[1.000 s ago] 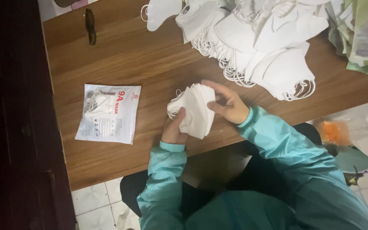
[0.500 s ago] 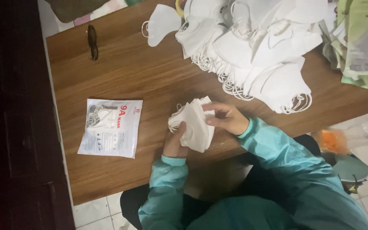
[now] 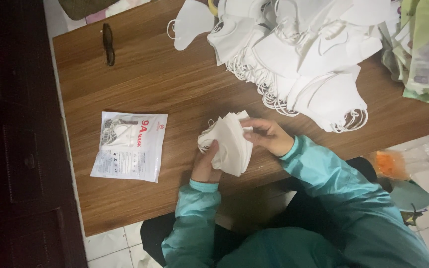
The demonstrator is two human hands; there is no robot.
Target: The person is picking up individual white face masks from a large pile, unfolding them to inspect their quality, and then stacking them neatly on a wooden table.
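- Gripping a stack (image 3: 229, 144) of white masks between them, the left hand (image 3: 205, 166) clasps its lower edge and the right hand (image 3: 268, 135) pinches its top.
- Stack sits right of the packet (image 3: 130, 145), near the table (image 3: 175, 89) edge.
- Mask pile (image 3: 299, 54) lies beyond the stack.

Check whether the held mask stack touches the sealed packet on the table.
Apart. The head view shows bare wood between the mask stack and the sealed packet.
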